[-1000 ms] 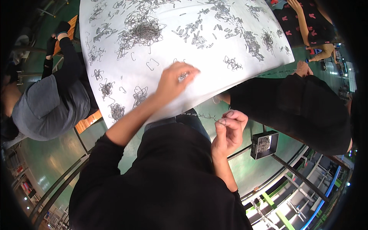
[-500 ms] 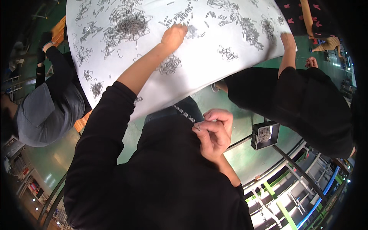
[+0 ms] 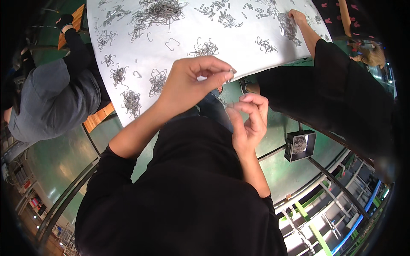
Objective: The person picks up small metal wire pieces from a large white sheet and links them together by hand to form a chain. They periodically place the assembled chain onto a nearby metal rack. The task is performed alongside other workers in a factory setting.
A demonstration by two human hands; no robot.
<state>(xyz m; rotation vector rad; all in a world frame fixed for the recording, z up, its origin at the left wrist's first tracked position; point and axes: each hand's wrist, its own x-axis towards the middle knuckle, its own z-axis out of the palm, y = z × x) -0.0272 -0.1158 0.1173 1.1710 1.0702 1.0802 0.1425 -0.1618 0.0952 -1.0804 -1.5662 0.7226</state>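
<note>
My left hand (image 3: 188, 83) is up over the near edge of the white-covered table (image 3: 239, 55), thumb and forefinger pinched on a small metal link (image 3: 231, 74). Just below and to its right, my right hand (image 3: 251, 123) is curled, thumb close to the fingertips. A thin chain of metal links (image 3: 224, 101) shows faintly at those fingertips, smeared by motion. Nearest on the table is a tangle of bent wire hooks (image 3: 205, 47). Farther back lie several small oval links (image 3: 226, 19).
More wire-hook heaps (image 3: 161, 12) cover the table's left side. At right, a co-worker's hand (image 3: 298, 18) touches a pile of links (image 3: 289, 30). Another person in grey (image 3: 51, 100) sits at left. A black bin (image 3: 300, 145) of metal pieces stands low at right.
My left hand has come back from the links on the table to beside my right hand, now pinching a link. The co-worker's hand at right has reached farther onto the table.
</note>
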